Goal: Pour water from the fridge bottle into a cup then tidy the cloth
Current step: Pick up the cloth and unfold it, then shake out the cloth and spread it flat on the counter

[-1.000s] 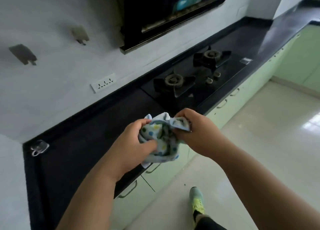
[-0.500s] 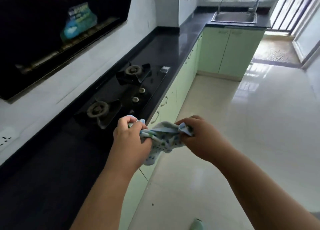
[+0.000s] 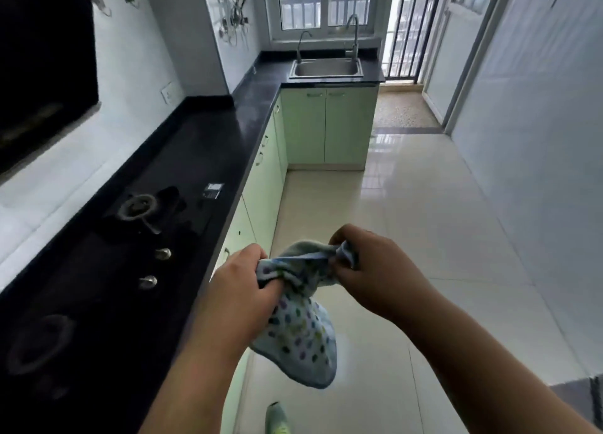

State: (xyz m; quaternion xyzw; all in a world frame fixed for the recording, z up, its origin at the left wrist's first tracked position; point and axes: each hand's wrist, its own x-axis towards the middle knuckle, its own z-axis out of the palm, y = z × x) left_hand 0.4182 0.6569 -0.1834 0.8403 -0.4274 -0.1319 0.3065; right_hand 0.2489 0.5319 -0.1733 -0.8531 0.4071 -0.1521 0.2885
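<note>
Left hand: we see it raised in front of the chest, back of hand up, fingers curled round one bunched end of the cloth.
Right hand: level with the left, knuckles toward us, fingers pinching the cloth's other upper end.
Forearms: both reach in from the lower edge, converging.
Cloth: held in the air between the hands, over the floor just beside the table edge; spotted lower part hangs loose below the left hand.
Table: dark, carries a hob with two knobs.
Far end: sink under the window.
</note>
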